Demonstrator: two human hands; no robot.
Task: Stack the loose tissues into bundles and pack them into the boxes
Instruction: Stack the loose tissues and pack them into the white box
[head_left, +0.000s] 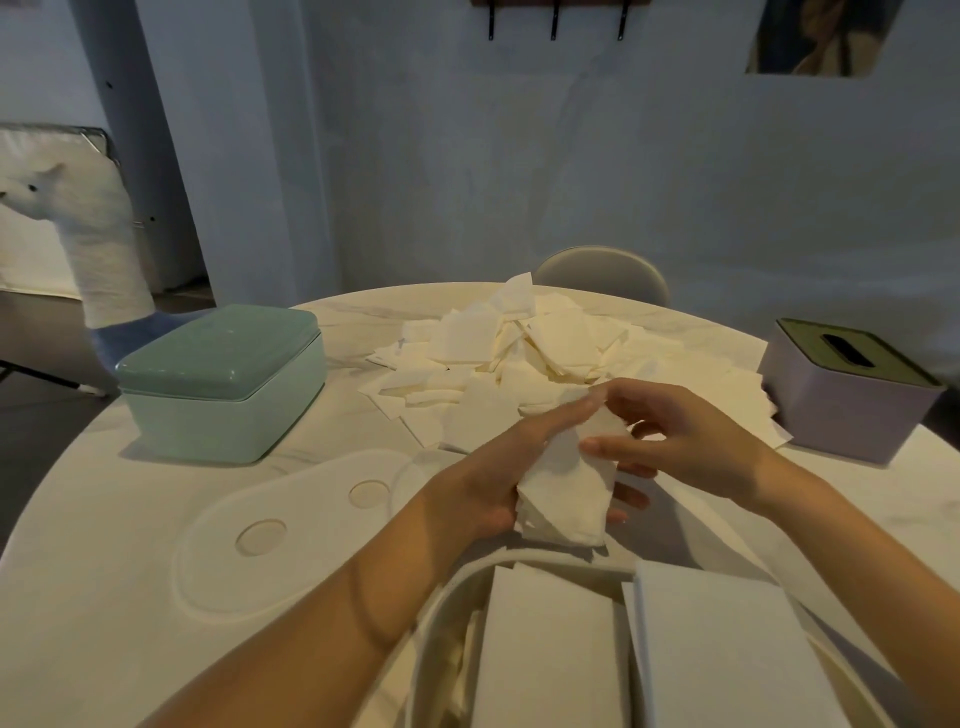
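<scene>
Head view: both hands hold one small tissue bundle (563, 499) above the near table (104, 597), just past the open white box (452, 623). Left hand (483, 483) cups it from the left, fingers extended along its far edge. Right hand (670, 441) grasps it from the right, thumb on top, fingers curled under. Bundle's long axis runs near-to-far, tilted slightly right at the far end; near end sits lower. Loose tissue pile (519, 353) mid-table. Green lidded box (223, 379) at left, lilac slot-top box (847, 389) at right, both closed. White stacks (550, 654) already in the near box.
</scene>
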